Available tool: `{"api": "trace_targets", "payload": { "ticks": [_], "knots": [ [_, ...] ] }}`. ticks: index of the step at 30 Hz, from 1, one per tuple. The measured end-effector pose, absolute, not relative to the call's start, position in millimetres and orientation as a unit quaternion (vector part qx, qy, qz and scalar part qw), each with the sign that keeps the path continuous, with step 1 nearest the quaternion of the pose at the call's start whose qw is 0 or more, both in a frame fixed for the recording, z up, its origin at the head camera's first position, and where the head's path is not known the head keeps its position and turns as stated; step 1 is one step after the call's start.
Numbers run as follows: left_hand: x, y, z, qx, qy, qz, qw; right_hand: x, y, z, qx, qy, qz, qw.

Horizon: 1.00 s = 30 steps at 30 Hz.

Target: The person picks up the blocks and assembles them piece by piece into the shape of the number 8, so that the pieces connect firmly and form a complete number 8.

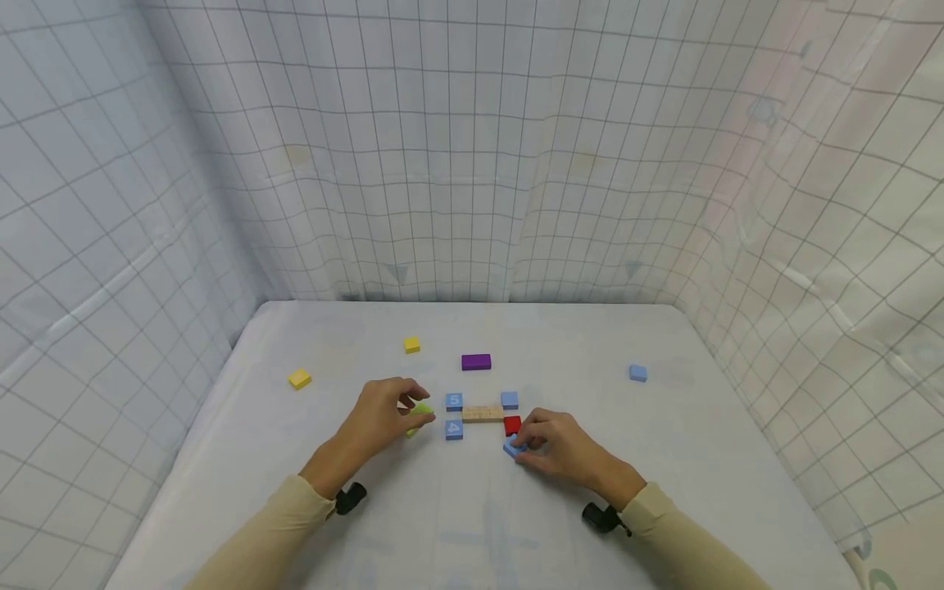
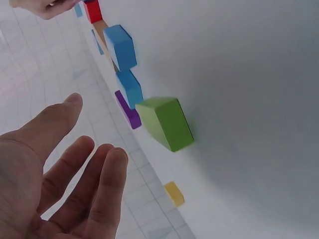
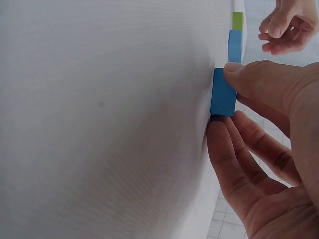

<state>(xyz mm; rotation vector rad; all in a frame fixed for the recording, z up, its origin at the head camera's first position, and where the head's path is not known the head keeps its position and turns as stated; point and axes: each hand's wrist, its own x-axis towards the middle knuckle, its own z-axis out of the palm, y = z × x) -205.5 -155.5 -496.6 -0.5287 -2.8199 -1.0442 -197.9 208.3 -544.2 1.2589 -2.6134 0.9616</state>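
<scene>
My right hand (image 1: 560, 447) pinches a blue block (image 3: 223, 92) between thumb and fingers, low on the white table. Just behind that block sits a red block (image 1: 512, 425), at the right end of a flat wooden strip (image 1: 483, 415). Two blue blocks, marked 5 (image 1: 454, 401) and 4 (image 1: 454, 430), lie at the strip's left end, and another blue block (image 1: 510, 400) is behind its right end. A green block (image 2: 172, 127) stands left of these. Over it hovers my left hand (image 1: 383, 414), its fingers loosely bent and apart from the block in the left wrist view.
Farther back on the table (image 1: 369, 533) lie a purple block (image 1: 476, 362) and a yellow block (image 1: 411, 345). A second yellow block (image 1: 299, 378) is at the left, a lone blue block (image 1: 637, 373) at the right. Grid-patterned curtains (image 1: 472, 164) enclose the back and sides.
</scene>
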Motion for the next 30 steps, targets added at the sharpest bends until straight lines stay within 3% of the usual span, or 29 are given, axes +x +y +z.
{"api": "trace_targets", "payload": {
  "ticks": [13,30],
  "knots": [
    [-220.6,-227.3,-495.0,-0.11,-0.942,-0.293,0.122,-198.6,209.3,-545.9,0.405,-0.857,0.315,0.036],
    [-232.2,-319.0,-499.1,-0.014,-0.966,-0.248,0.067,-199.9,207.7,-542.9,0.402,-0.859,0.315,0.034]
  ]
}}
